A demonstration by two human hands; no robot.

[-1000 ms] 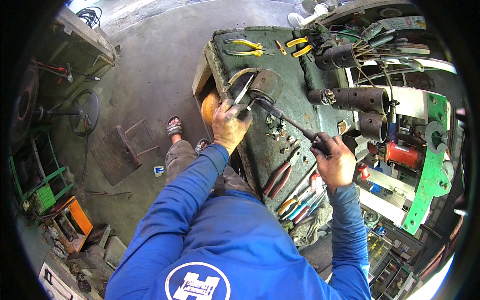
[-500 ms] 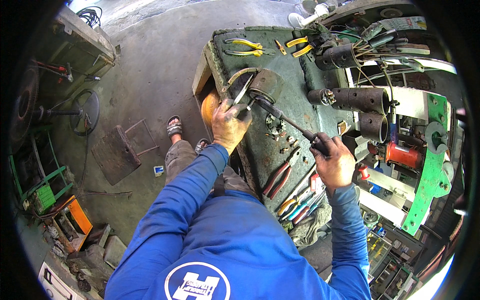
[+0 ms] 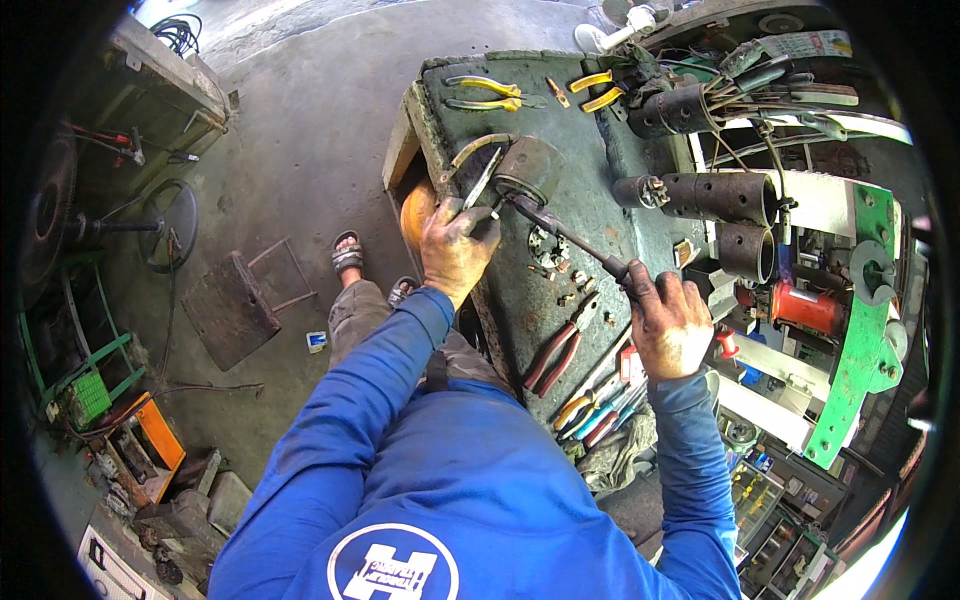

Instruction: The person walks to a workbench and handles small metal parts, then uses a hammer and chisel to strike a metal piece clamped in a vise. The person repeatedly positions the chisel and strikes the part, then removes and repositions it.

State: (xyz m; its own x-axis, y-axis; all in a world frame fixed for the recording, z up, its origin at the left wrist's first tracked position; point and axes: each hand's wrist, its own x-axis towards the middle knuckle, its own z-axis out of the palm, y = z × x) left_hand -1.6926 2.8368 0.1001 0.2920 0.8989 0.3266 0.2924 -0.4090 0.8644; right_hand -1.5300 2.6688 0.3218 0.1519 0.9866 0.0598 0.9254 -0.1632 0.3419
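On the worn bench top (image 3: 560, 225), a dark metal cylinder (image 3: 528, 168) lies on its side with its open end toward me. A curved strip (image 3: 480, 150) sticks out to its left. My left hand (image 3: 458, 245), at the bench's left edge, is closed on a slim silver tool (image 3: 482, 180) pointing up beside the cylinder. My right hand (image 3: 668, 318) grips the dark handle of what looks like a soldering iron (image 3: 575, 238). Its long shaft slants up-left, and its dark tip is at the cylinder's mouth. Whether the tip touches metal is too small to tell.
Yellow-handled pliers (image 3: 490, 93) lie at the far end. Red-handled pliers (image 3: 560, 350), a round slotted part (image 3: 548, 246) and several small bits lie nearer. More cylinders (image 3: 720, 197) stand along the right side. A wooden stool (image 3: 230, 310) is on the floor at left.
My right hand's fingers have shifted forward and straightened along the iron's handle, covering more of it. The left hand and the cylinder have hardly moved.
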